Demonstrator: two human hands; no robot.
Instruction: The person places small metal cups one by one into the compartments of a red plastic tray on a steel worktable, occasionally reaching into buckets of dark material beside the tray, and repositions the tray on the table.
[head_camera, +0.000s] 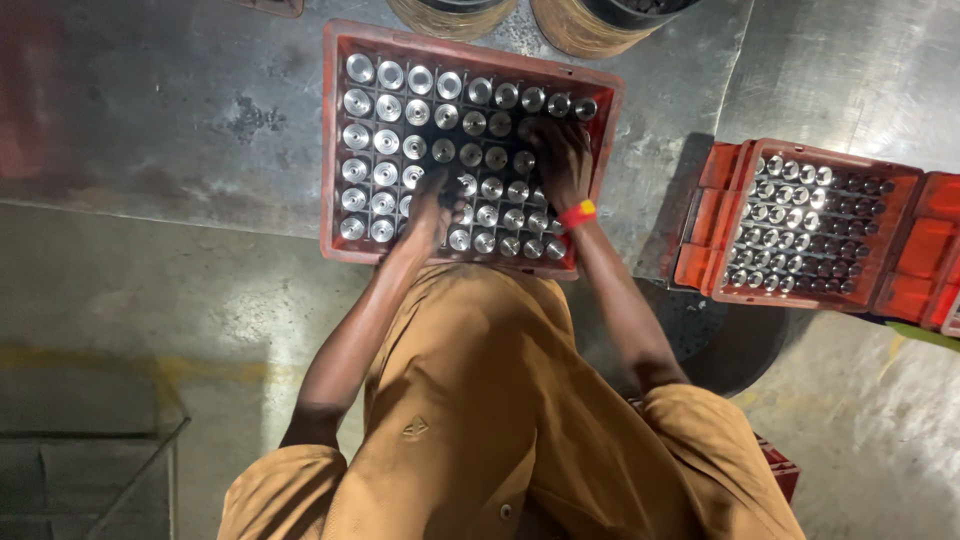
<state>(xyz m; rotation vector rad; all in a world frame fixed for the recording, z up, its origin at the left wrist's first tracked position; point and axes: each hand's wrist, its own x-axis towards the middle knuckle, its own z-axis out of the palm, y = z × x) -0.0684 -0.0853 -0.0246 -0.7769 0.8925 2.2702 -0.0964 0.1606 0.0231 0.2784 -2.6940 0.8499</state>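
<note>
A red plastic crate (335, 150) sits on a metal table, its grid filled with several shiny round metal parts (386, 140) standing upright. My left hand (437, 205) reaches into the near middle rows, fingers curled down among the parts; whether it grips one is hidden. My right hand (560, 158), with a red and yellow band at the wrist, rests over the parts at the crate's right side, fingers bent onto them.
A second red crate (722, 215) of similar metal parts stands to the right on a lower surface. Two round woven-sided containers (575, 30) sit beyond the first crate. The table's edge (150, 215) runs left of me, with floor below.
</note>
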